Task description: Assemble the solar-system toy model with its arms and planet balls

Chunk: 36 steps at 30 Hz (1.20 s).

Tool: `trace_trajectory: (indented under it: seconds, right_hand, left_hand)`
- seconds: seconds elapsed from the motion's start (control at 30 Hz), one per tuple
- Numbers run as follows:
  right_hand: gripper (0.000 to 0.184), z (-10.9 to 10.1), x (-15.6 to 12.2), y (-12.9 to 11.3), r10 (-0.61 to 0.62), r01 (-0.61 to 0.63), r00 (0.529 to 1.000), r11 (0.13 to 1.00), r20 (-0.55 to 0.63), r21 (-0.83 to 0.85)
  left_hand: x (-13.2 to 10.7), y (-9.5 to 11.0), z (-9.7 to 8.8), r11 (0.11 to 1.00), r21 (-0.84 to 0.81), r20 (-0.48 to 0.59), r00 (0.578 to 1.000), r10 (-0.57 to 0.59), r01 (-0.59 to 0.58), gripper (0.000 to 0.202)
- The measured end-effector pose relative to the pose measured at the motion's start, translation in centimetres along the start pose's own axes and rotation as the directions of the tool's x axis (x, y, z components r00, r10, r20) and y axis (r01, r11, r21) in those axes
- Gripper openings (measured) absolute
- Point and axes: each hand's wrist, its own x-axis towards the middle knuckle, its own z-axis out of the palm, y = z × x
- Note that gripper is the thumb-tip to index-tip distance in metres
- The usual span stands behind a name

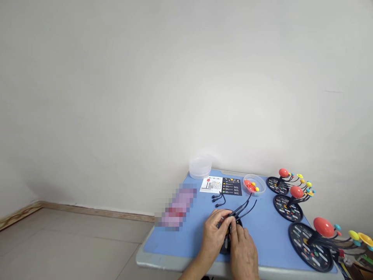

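In front of me on the blue table stands a solar system model's round black base (225, 247), mostly covered by my hands. Several thin black curved planet arms (244, 209) fan out from it toward the upper right. My left hand (214, 232) is closed around the inner ends of these arms, thumb and forefinger pinching. Close against it, my right hand (244, 249) pinches at the same spot with its fingertips. What lies right between the fingertips is hidden. Some loose black arms (220, 199) rest just beyond my hands.
Three assembled solar system models (310, 245) with red suns line the table's right side. A clear bowl (263, 182) holds red and yellow balls. An instruction sheet (212, 185), a dark card (232, 188) and stacked clear containers (200, 169) lie at the back. A blurred pink item (179, 208) is left.
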Motion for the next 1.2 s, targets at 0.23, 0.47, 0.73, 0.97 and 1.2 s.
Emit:
trace_trajectory:
  seconds: [0.23, 0.47, 0.73, 0.97, 1.2]
  right_hand:
    - [0.063, -0.2, 0.2, -0.1, -0.012, 0.012, 1.000, 0.999, 0.005, -0.036]
    - [0.061, -0.1, 0.2, -0.2, -0.011, 0.011, 1.000, 0.999, 0.003, -0.043]
    - [0.033, -1.1, 0.7, 0.3, 0.057, -0.048, 0.997, 0.983, -0.048, 0.178]
    - [0.033, -4.1, 4.5, 1.7, 0.045, -0.021, 0.998, 0.913, -0.050, 0.407]
    - [0.031, -5.3, 7.7, 2.2, -0.159, 0.024, 0.971, 0.812, 0.180, 0.583]
  left_hand:
    - [0.1, 0.2, 0.0, 1.000, -0.021, -0.006, 1.000, -0.001, 0.001, 0.013]
    - [0.0, 0.1, 0.0, 0.986, -0.091, 0.022, 0.990, -0.141, 0.143, 0.015]
    - [-0.1, -0.2, 0.1, 0.983, -0.100, 0.021, 0.988, -0.152, 0.153, 0.018]
    - [-0.2, -0.8, 0.3, 0.959, -0.202, 0.067, 0.979, -0.191, 0.201, 0.018]
    - [-0.2, -0.9, -0.1, 0.912, -0.330, 0.109, 0.970, -0.220, 0.244, 0.021]
